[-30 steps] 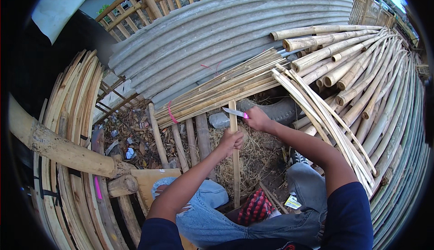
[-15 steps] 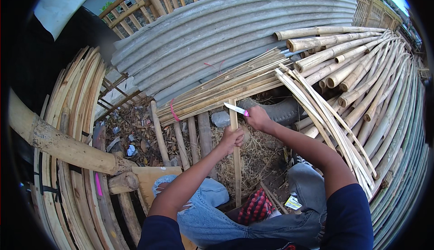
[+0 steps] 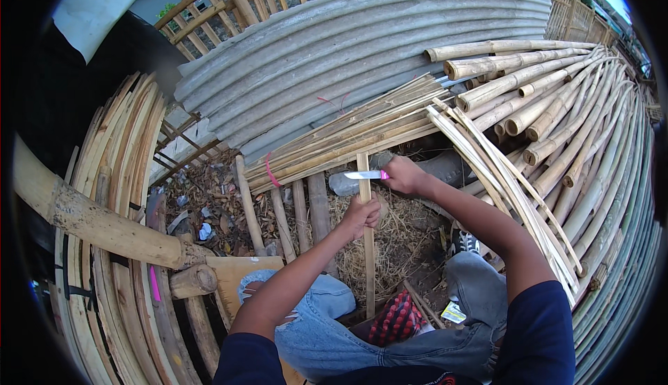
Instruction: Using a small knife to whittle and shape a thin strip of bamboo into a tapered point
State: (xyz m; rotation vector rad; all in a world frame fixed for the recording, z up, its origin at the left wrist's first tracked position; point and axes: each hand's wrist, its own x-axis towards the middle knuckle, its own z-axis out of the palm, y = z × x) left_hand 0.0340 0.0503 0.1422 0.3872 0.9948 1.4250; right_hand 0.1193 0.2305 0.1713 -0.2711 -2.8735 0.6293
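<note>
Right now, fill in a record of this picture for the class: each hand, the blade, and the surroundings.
Left hand: closed around a bamboo strip
Right hand: holding a pink-handled knife
Blade: crosses the strip above the left hand; contact unclear
Ahead: strip bundle with a pink tie
Right side: stacked bamboo poles
Background: grey corrugated sheet

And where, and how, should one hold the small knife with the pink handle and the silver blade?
Probably best by the pink handle, from the right, as the right hand does: the silver blade points left across the pale flat bamboo strip.
</note>
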